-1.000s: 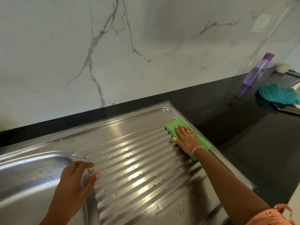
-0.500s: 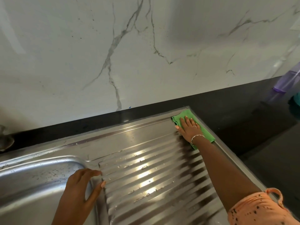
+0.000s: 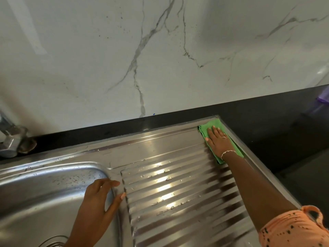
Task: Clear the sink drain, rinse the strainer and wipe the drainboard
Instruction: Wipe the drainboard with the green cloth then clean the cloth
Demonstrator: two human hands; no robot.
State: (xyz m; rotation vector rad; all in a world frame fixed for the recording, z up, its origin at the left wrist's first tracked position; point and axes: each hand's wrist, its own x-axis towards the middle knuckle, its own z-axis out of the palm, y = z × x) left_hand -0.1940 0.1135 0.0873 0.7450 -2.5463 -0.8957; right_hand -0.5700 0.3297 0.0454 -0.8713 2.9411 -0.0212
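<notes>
- One right hand [image 3: 218,141] lies flat, fingers spread, pressing one green cloth [image 3: 212,126] onto the far right corner of the drainboard [image 3: 169,189]; the grip is a flat press rather than a clench, with nothing pinched between fingers.
- The cloth shows past the fingertips toward the wall and again below the wrist, so the hand covers its middle.
- One ring sits on a finger of that hand, and one thin bracelet [image 3: 228,152] circles the wrist just behind it.
- One left hand [image 3: 99,200] rests released on the ridge between the sink basin [image 3: 44,189] and the drainboard, fingers over the basin's rim, thumb pointing toward the grooves; it holds nothing.
- The drainboard's grooves run between the two hands, with scattered water droplets closer to the left hand than to the right.
- Part of one drain ring [image 3: 53,241] shows at the bottom edge, below and left of the left hand; I cannot tell whether a strainer sits in it.
- One tap base [image 3: 14,141] stands well beyond the left hand, at the wall.
- The black counter [image 3: 267,122] runs just right of the right hand, under the marble wall [image 3: 160,50].
- One purple object [image 3: 324,98], cut off by the edge, stands far right of the right hand.
- One orange speckled sleeve [image 3: 292,229] covers the right upper arm.
</notes>
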